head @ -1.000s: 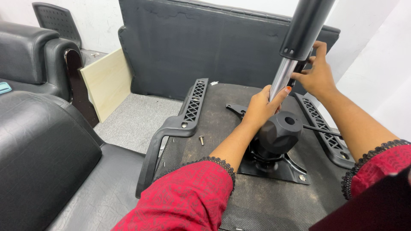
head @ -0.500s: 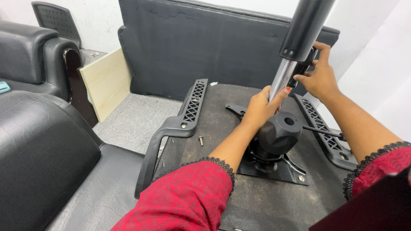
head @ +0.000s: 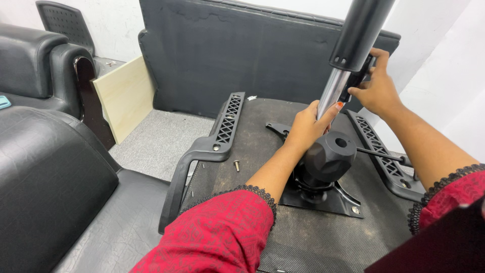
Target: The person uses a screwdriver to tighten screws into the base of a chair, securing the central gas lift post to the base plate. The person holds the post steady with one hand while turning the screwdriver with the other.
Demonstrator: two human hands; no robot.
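left sleeve (head: 212,235): deep red cloth, faint darker printed pattern of small geometric figures, loose cut, ends above the wrist
left cuff (head: 252,194): narrow black lace trim, scalloped edge, runs round the whole sleeve end
left hand (head: 305,126): bare, no ring or watch in view, thumbnail painted orange-red
left forearm (head: 275,167): bare from cuff to wrist
right sleeve (head: 452,197): same red cloth, only a small part in view at the frame's edge
right cuff (head: 439,182): same black scalloped lace trim
right hand (head: 376,88): bare, no jewellery in view
right forearm (head: 424,146): bare from cuff to wrist
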